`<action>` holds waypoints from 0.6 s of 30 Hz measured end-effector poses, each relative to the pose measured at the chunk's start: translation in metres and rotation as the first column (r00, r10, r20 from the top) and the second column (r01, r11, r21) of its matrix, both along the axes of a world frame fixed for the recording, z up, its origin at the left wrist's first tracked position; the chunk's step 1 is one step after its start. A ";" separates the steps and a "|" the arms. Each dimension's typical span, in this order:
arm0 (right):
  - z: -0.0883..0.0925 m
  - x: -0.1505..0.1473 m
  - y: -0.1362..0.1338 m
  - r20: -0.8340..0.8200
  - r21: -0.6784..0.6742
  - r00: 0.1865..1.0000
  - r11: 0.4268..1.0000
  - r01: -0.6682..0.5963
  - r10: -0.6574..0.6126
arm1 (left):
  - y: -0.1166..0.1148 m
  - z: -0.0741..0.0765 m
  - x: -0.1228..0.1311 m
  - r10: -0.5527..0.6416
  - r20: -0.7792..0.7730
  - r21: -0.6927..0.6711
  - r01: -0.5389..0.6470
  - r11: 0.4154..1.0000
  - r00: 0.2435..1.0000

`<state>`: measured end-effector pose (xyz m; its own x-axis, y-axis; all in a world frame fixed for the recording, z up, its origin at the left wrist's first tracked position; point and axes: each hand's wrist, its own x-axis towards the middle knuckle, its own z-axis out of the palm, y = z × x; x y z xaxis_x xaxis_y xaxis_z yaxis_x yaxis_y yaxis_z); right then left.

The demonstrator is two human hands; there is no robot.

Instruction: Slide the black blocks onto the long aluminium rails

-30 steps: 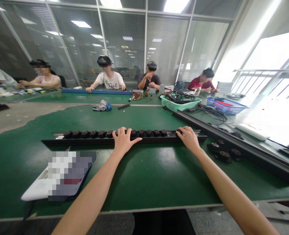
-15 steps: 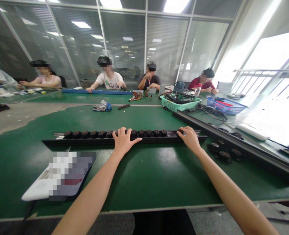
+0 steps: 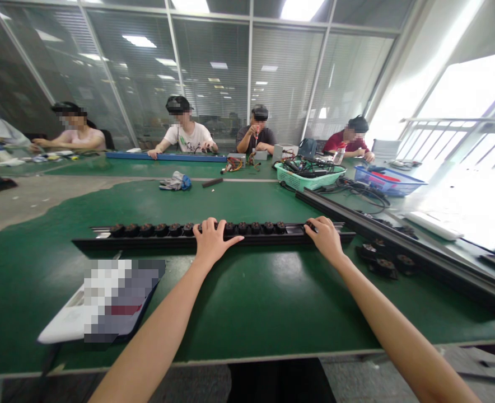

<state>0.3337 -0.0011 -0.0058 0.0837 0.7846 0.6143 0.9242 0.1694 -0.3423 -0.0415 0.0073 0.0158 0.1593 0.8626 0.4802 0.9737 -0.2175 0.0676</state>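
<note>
A long black rail (image 3: 176, 243) with a channel lies crosswise in front of me. Several black round modules (image 3: 160, 230) with brownish tops sit in a row along its channel. My left hand (image 3: 212, 239) grips the rail near its middle, its fingers over the row and the thumb stretched along the near edge. Toward the right end, my right hand (image 3: 323, 235) pinches another black module (image 3: 310, 225) at the channel, mostly hidden by the fingers. Between that module and the row, a bare stretch of channel shows.
Loose black modules (image 3: 384, 266) lie right of the rail, beside a second long rail (image 3: 398, 240) set diagonally. A white device (image 3: 62, 316) lies at front left. Farther back are a green basket (image 3: 300, 180) of cables, a blue basket (image 3: 407, 187), gloves (image 3: 175, 181) and several seated people.
Both my hands hold nearly the same places, and the rail has not visibly moved. Across the table, a person in a white shirt has shifted one hand slightly.
</note>
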 end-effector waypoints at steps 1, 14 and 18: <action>0.000 0.000 0.000 0.004 -0.001 1.000 1.000 0.003 -0.003 | 0.000 0.000 0.000 -0.002 -0.002 0.002 0.002 1.000 1.000; 0.003 0.001 -0.002 0.042 -0.035 0.999 0.999 0.025 -0.023 | 0.000 -0.001 0.000 0.003 -0.035 0.026 -0.002 1.000 0.999; 0.004 -0.001 -0.003 0.058 -0.040 0.998 0.999 0.035 -0.033 | 0.000 -0.002 0.000 0.010 -0.044 0.026 -0.009 1.000 0.999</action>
<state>0.3332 -0.0036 -0.0017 0.0762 0.8063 0.5866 0.9475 0.1246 -0.2944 -0.0416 0.0077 0.0140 0.1725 0.8514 0.4954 0.9777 -0.2091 0.0190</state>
